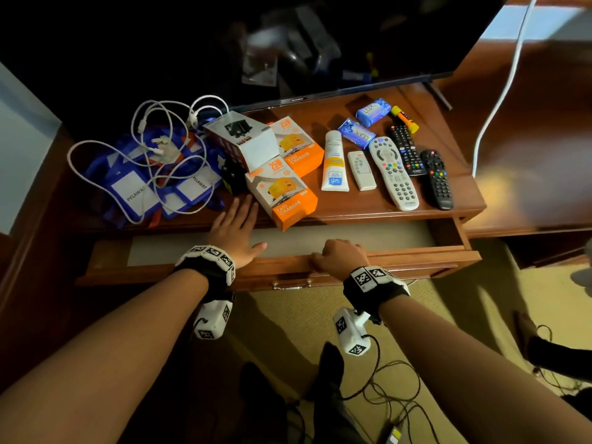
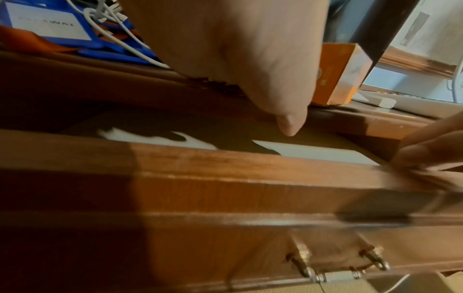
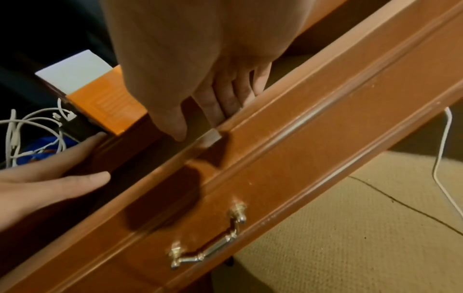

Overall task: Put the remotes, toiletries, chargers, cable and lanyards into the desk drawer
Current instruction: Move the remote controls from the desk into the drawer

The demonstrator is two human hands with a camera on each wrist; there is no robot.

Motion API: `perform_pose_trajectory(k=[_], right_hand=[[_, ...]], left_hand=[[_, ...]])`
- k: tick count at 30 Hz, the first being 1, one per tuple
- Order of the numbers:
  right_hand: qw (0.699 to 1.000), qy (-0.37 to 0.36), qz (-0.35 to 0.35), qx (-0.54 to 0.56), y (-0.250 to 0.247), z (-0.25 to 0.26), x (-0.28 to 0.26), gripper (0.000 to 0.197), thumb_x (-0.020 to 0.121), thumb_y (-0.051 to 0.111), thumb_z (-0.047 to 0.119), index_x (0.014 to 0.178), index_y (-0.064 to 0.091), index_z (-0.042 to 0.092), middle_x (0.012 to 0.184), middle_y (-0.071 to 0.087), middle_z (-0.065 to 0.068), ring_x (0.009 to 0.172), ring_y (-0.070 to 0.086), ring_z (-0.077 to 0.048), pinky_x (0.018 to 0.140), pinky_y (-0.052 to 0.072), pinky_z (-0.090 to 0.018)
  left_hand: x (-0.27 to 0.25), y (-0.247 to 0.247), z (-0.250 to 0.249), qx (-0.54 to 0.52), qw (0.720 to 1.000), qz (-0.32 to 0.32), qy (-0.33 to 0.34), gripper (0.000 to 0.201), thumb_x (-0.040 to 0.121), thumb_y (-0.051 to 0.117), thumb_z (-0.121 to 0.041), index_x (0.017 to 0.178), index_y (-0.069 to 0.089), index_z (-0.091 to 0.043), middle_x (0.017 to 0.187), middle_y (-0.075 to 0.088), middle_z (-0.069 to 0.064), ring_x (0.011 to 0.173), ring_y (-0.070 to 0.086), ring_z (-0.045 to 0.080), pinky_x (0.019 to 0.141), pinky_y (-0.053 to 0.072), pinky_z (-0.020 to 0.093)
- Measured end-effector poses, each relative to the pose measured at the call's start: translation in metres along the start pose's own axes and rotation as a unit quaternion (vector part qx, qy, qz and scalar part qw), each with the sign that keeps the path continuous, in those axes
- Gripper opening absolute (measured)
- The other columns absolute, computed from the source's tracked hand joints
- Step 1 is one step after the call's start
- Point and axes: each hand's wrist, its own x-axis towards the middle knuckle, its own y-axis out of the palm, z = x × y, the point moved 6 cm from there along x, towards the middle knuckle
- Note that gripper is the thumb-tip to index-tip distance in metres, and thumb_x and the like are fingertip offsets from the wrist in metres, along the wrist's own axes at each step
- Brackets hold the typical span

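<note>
The desk drawer [image 1: 416, 257] stands pulled out, its pale liner [image 1: 352, 233] bare. My right hand [image 1: 336, 254] grips the drawer front's top edge [image 3: 300, 148], fingers [image 3: 215, 107] curled over it. My left hand [image 1: 238, 216] is flat and open above the drawer, its fingertips at the desk edge beside an orange charger box [image 1: 282, 193]. On the desk lie blue lanyards [image 1: 144, 184] under a white cable [image 1: 153, 149]. Right of them are two more charger boxes [image 1: 298, 145], a tube [image 1: 334, 161], several remotes [image 1: 393, 173], two soap bars [image 1: 373, 111] and a yellow stick [image 1: 404, 119].
A dark TV [image 1: 288, 43] stands behind the items. A white cord [image 1: 506, 91] hangs at the right. The drawer's brass handle [image 3: 208, 247] sits below my right hand. Thin cables [image 1: 384, 379] trail over the carpet underneath.
</note>
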Motion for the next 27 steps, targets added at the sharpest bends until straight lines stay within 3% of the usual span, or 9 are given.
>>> perform_pose_trajectory(k=[4,7,12,17,20,22,24,26,27], right_hand=[[0.999,0.014,0.041,-0.019,0.006,-0.001,-0.010,0.040,0.084,0.053,0.047,0.072,0.065,0.011,0.074,0.057,-0.007,0.082,0.061,-0.030,0.067,0.042,-0.028],[0.996,0.031,0.081,-0.016,0.020,-0.007,-0.022,0.041,0.082,0.058,0.046,0.070,0.069,0.008,0.069,0.061,-0.005,0.070,0.058,-0.027,0.063,0.043,-0.027],[0.983,0.055,0.172,-0.013,0.056,-0.017,-0.054,0.041,0.083,0.061,0.046,0.061,0.066,0.012,0.074,0.073,-0.004,0.070,0.068,-0.019,0.075,0.056,-0.030],[0.971,0.048,0.236,0.001,0.082,-0.028,-0.087,0.047,0.086,0.059,0.043,0.048,0.060,0.015,0.049,0.061,0.004,0.041,0.054,-0.004,0.056,0.048,-0.019],[0.969,0.055,0.238,0.016,0.087,-0.033,-0.092,0.049,0.089,0.056,0.042,0.048,0.060,0.016,0.045,0.059,0.005,0.032,0.050,0.000,0.053,0.044,-0.018],[0.966,0.066,0.245,0.047,0.086,-0.036,-0.092,0.045,0.091,0.053,0.040,0.056,0.064,0.013,0.053,0.064,0.002,0.038,0.056,-0.002,0.059,0.049,-0.020],[0.959,0.084,0.250,0.101,0.082,-0.042,-0.092,0.037,0.092,0.052,0.036,0.071,0.066,0.009,0.066,0.070,-0.007,0.052,0.064,-0.015,0.066,0.053,-0.026],[0.957,0.099,0.223,0.156,0.072,-0.050,-0.091,0.032,0.093,0.051,0.034,0.080,0.065,0.007,0.072,0.072,-0.010,0.055,0.064,-0.021,0.065,0.053,-0.028],[0.960,0.098,0.199,0.171,0.064,-0.056,-0.090,0.030,0.093,0.051,0.034,0.080,0.064,0.009,0.072,0.073,-0.009,0.054,0.064,-0.021,0.065,0.053,-0.028]], left_hand=[[0.001,0.001,0.002,-0.006,1.000,-0.005,0.004,0.087,0.090,0.039,-0.060,0.150,-0.009,-0.018,0.158,-0.021,0.000,0.146,-0.014,0.021,0.117,0.003,0.040],[0.001,0.002,0.002,0.001,1.000,-0.018,0.006,0.090,0.089,0.043,-0.059,0.151,-0.007,-0.017,0.158,-0.018,0.001,0.146,-0.012,0.022,0.117,0.004,0.040],[0.000,0.004,0.001,0.007,0.999,-0.044,0.003,0.095,0.087,0.053,-0.050,0.150,-0.009,-0.015,0.158,-0.018,0.003,0.146,-0.012,0.023,0.118,0.003,0.039],[0.001,0.008,0.002,-0.010,0.998,-0.070,0.005,0.097,0.086,0.056,-0.043,0.149,-0.013,-0.017,0.157,-0.021,0.003,0.146,-0.014,0.022,0.117,0.001,0.040],[0.001,0.010,0.001,-0.017,0.996,-0.092,0.006,0.097,0.085,0.058,-0.041,0.150,-0.010,-0.017,0.158,-0.018,0.003,0.147,-0.012,0.022,0.117,0.002,0.041],[0.003,0.010,0.002,-0.042,0.994,-0.102,0.007,0.095,0.085,0.059,-0.039,0.151,-0.004,-0.017,0.159,-0.014,0.002,0.147,-0.010,0.022,0.117,0.003,0.041],[0.002,0.008,0.003,-0.108,0.987,-0.115,0.001,0.088,0.084,0.062,-0.034,0.152,0.008,-0.017,0.160,-0.005,0.001,0.147,-0.005,0.021,0.117,0.005,0.042],[-0.003,0.001,0.003,-0.237,0.959,-0.158,-0.015,0.071,0.083,0.065,-0.022,0.145,0.033,-0.015,0.159,0.015,0.003,0.146,0.011,0.023,0.115,0.015,0.042],[-0.009,-0.005,0.003,-0.312,0.930,-0.193,-0.036,0.058,0.082,0.065,-0.015,0.136,0.047,-0.013,0.153,0.030,0.006,0.142,0.025,0.024,0.111,0.024,0.038]])
